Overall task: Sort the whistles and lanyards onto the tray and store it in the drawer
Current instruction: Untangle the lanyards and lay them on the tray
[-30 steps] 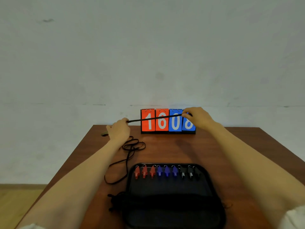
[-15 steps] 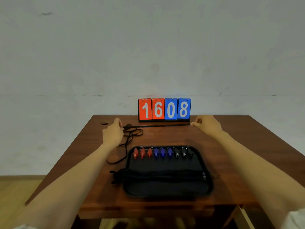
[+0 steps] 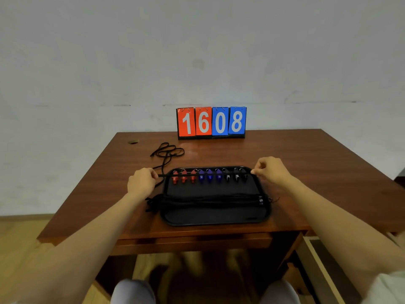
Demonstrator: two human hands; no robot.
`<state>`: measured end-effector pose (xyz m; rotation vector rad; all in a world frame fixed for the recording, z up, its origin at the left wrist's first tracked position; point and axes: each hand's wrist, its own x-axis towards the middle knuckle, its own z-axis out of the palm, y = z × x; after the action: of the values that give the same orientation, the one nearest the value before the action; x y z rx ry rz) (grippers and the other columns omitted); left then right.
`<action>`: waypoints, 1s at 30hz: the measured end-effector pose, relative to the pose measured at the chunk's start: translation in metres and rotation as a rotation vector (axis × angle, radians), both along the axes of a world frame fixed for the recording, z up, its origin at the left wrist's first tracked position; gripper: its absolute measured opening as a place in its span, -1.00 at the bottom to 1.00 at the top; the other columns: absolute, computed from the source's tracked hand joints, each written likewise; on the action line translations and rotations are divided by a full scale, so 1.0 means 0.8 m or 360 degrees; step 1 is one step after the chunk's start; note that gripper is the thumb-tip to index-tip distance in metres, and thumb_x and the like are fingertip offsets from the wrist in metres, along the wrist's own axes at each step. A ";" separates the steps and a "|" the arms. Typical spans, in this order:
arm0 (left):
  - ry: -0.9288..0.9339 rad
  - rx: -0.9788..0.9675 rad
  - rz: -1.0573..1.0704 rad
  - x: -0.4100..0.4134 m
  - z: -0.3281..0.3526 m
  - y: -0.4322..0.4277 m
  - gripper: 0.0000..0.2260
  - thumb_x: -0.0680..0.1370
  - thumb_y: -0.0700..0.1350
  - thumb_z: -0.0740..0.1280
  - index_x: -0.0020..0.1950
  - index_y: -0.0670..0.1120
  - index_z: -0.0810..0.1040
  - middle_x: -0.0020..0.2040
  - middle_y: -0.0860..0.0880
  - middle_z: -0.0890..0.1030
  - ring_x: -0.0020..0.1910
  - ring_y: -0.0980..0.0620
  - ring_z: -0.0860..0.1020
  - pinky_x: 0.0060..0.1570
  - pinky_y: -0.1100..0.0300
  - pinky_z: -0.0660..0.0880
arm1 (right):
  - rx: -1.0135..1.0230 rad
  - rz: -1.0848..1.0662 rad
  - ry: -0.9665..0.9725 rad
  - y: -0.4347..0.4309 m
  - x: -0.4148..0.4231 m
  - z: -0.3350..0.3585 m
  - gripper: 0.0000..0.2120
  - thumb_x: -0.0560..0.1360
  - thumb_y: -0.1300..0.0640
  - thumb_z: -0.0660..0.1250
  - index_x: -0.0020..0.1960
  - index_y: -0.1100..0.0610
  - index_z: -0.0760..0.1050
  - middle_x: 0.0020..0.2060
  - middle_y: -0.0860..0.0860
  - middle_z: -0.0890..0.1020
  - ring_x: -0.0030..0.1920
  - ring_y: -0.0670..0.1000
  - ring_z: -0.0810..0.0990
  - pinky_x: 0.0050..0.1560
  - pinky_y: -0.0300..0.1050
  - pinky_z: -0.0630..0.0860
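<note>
Stretching a black lanyard [image 3: 166, 175] taut between your hands, you hold it level across the far end of the black tray [image 3: 214, 223], right over the row of whistles. Your left hand [image 3: 142, 183] has its fingers curled round one end of the cord, just off the tray's left edge. Your right hand [image 3: 271, 172] pinches the other end between thumb and forefinger at the tray's far right corner, with the other fingers bent. Under the cord stand three red whistles [image 3: 184, 177], three blue whistles [image 3: 209, 178] and three black whistles [image 3: 236, 176], side by side. A bundle of black lanyards [image 3: 208, 199] lies straight across the middle of the tray, its ends spilling over the left rim. Beyond your left hand a loose coil of cord [image 3: 168, 151] lies on the brown surface [image 3: 306, 161]; it seems to run on into the piece you hold, though the dark strands blur together there. A flip scoreboard [image 3: 211, 122] reading 1608 stands at the far edge, against the wall
</note>
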<state>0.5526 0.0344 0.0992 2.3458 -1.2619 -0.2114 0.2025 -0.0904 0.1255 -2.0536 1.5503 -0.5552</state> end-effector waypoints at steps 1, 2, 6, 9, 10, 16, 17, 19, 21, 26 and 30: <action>-0.0011 0.0013 -0.0008 -0.002 -0.001 0.002 -0.83 0.55 -0.21 0.24 -0.09 -0.01 0.60 -0.06 -0.03 0.62 -0.14 -0.06 0.56 -0.04 0.07 0.55 | 0.0011 -0.0001 -0.0014 0.002 -0.003 -0.001 -0.88 0.46 0.20 0.42 -0.19 0.26 0.57 -0.31 0.06 0.65 -0.33 0.01 0.61 -0.28 -0.28 0.50; -0.0020 0.0028 -0.0019 -0.004 -0.002 0.004 -0.84 0.54 -0.21 0.25 -0.10 -0.01 0.60 -0.06 -0.04 0.63 -0.12 -0.07 0.58 -0.01 0.07 0.55 | 0.0032 0.0001 -0.0022 0.002 -0.006 -0.004 -0.90 0.48 0.24 0.40 -0.19 0.26 0.58 -0.29 0.10 0.67 -0.33 0.00 0.61 -0.25 -0.26 0.53; 0.0001 0.0069 -0.0061 -0.013 -0.011 0.015 -0.87 0.50 -0.10 0.24 -0.10 -0.04 0.59 -0.10 -0.05 0.60 -0.08 -0.13 0.57 0.05 0.06 0.52 | 0.0138 -0.0019 0.0073 0.005 -0.016 -0.018 -0.80 0.53 0.31 0.24 -0.21 0.20 0.57 -0.26 0.12 0.68 -0.30 0.04 0.64 -0.07 -0.04 0.63; -0.0037 0.0114 -0.0121 -0.016 -0.022 0.021 -0.81 0.52 0.05 0.23 -0.12 -0.03 0.54 -0.17 -0.03 0.58 -0.08 -0.11 0.55 0.11 0.02 0.47 | 0.0114 -0.0075 0.0256 0.012 -0.023 -0.024 -0.81 0.52 0.14 0.32 -0.25 0.07 0.58 -0.31 -0.05 0.65 -0.20 0.04 0.63 -0.14 -0.06 0.56; -0.0069 0.0146 -0.0147 -0.017 -0.026 0.021 -0.78 0.54 0.09 0.22 -0.13 -0.03 0.52 -0.18 -0.03 0.57 -0.07 -0.11 0.56 0.12 0.02 0.46 | 0.0113 -0.0102 0.0289 0.015 -0.025 -0.025 -0.84 0.50 0.08 0.36 -0.23 0.09 0.60 -0.29 -0.04 0.64 -0.19 0.05 0.61 -0.20 -0.08 0.51; -0.0235 0.0254 -0.0201 -0.021 -0.047 0.020 -0.76 0.55 0.11 0.26 -0.14 -0.05 0.51 -0.21 -0.01 0.57 -0.01 -0.09 0.56 0.19 -0.01 0.33 | 0.0241 -0.0220 0.0288 0.022 -0.032 -0.043 -0.69 0.50 0.14 0.35 -0.41 0.17 0.46 -0.43 0.07 0.56 -0.43 0.01 0.46 -0.38 -0.16 0.41; -0.0270 0.0255 -0.0204 -0.022 -0.049 0.020 -0.76 0.54 0.11 0.26 -0.14 -0.05 0.51 -0.20 -0.01 0.57 0.00 -0.09 0.56 0.19 -0.01 0.33 | 0.0254 -0.0233 0.0300 0.023 -0.032 -0.045 -0.66 0.51 0.16 0.32 -0.43 0.18 0.43 -0.45 0.08 0.53 -0.45 0.03 0.44 -0.38 -0.16 0.40; -0.0310 0.0262 -0.0215 -0.023 -0.052 0.019 -0.76 0.55 0.12 0.26 -0.13 -0.04 0.52 -0.17 -0.02 0.60 0.01 -0.09 0.56 0.19 0.00 0.33 | 0.0274 -0.0256 0.0307 0.025 -0.034 -0.049 -0.69 0.51 0.18 0.31 -0.39 0.26 0.50 -0.41 0.12 0.55 -0.39 0.07 0.49 -0.33 -0.10 0.44; -0.0326 0.0280 -0.0237 -0.024 -0.055 0.018 -0.76 0.55 0.12 0.26 -0.11 -0.04 0.52 -0.14 -0.03 0.62 0.01 -0.08 0.56 0.20 0.00 0.32 | 0.0288 -0.0261 0.0335 0.027 -0.036 -0.051 -0.76 0.48 0.14 0.37 -0.22 0.33 0.62 -0.31 0.17 0.64 -0.26 0.13 0.60 -0.23 -0.03 0.54; -0.0391 0.0276 -0.0277 -0.025 -0.061 0.020 -0.77 0.55 0.11 0.25 -0.12 -0.03 0.53 -0.15 -0.03 0.63 0.01 -0.07 0.57 0.22 0.01 0.30 | 0.0274 -0.0257 0.0392 0.027 -0.039 -0.059 -0.75 0.44 0.09 0.43 -0.12 0.32 0.64 -0.20 0.19 0.70 -0.14 0.16 0.67 -0.10 0.06 0.60; -0.0537 0.0254 -0.0309 -0.025 -0.066 0.020 -0.76 0.54 0.11 0.25 -0.11 -0.04 0.57 -0.02 -0.05 0.59 0.10 -0.08 0.50 0.19 -0.01 0.30 | 0.0241 -0.0263 0.0416 0.027 -0.039 -0.064 -0.82 0.45 0.07 0.42 -0.20 0.20 0.59 -0.23 0.11 0.66 -0.12 0.15 0.64 -0.07 0.06 0.59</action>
<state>0.5328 0.0507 0.0468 2.4656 -1.6922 0.0272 0.1711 -0.0684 0.0743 -1.9545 1.8639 -0.2236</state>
